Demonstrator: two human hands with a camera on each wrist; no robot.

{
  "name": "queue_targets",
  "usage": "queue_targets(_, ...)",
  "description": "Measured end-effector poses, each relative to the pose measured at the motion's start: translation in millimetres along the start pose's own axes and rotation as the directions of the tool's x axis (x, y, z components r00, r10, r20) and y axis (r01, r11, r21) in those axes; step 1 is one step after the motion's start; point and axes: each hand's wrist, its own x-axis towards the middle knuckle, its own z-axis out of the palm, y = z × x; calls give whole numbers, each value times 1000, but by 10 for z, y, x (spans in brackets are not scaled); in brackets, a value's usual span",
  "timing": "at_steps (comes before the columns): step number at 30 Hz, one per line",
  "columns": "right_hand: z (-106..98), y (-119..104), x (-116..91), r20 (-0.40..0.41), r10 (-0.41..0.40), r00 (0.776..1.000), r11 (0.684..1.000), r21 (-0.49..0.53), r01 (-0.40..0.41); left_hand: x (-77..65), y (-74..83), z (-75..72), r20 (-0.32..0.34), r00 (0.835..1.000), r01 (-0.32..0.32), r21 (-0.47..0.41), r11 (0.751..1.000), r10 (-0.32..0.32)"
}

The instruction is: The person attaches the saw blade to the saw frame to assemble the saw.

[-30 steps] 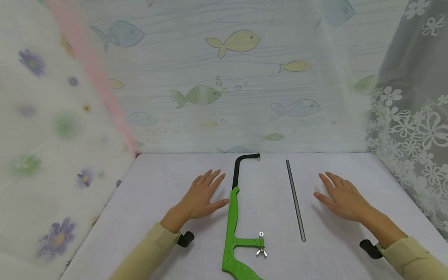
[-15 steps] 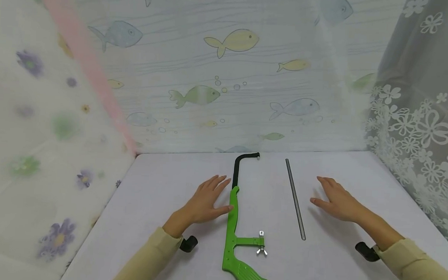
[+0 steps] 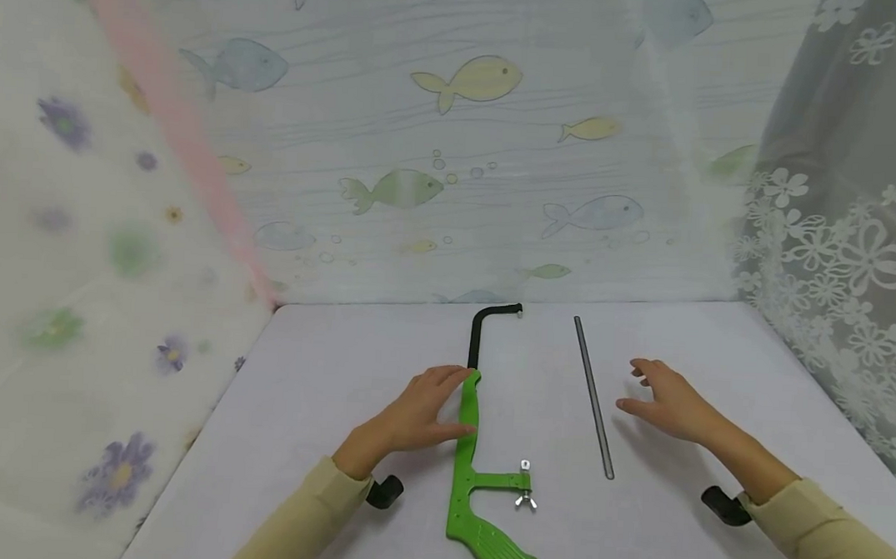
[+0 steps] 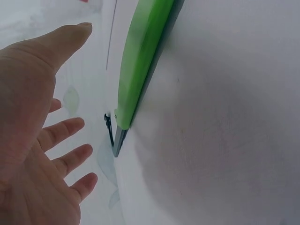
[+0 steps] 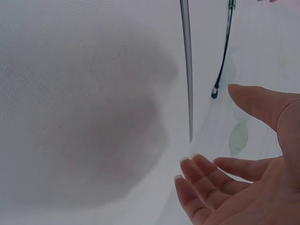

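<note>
A green hacksaw frame (image 3: 464,464) with a black front bar lies on the white table, its handle toward me. A wing nut (image 3: 526,501) sits on its short side arm. To its right lies a thin grey hacksaw blade (image 3: 595,398). My left hand (image 3: 415,413) hovers over the left side of the frame, fingers and thumb spread apart; the left wrist view shows a gap between this hand and the green frame (image 4: 140,61). Right of the blade, my right hand (image 3: 671,403) is held above the table with relaxed, slightly bent fingers, holding nothing.
The white-covered table (image 3: 355,342) ends at a fish-print curtain (image 3: 484,148) behind. A flowered sheet (image 3: 116,323) hangs at the left, and a lace curtain (image 3: 832,246) at the right. A black wrist camera (image 3: 386,492) sits under the left wrist.
My left hand has moved right and slightly nearer to me, from beside the frame to over it. The right hand has shifted slightly left and nearer, its fingers bending more. Frame and blade stay put.
</note>
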Motion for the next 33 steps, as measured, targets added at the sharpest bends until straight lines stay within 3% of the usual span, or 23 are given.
queue_targets(15,50,-71,43,10,37,999,999,12,-37,23,78,78,31,999,8,-63,998,-6)
queue_targets(24,123,-84,92,-2,106,994,993,52,-106,-31,209,114,97,995,39,-125,991,-27)
queue_targets(33,212,-108,159,14,151,988,988,38,-151,-40,272,180,121,992,-21,-109,994,34)
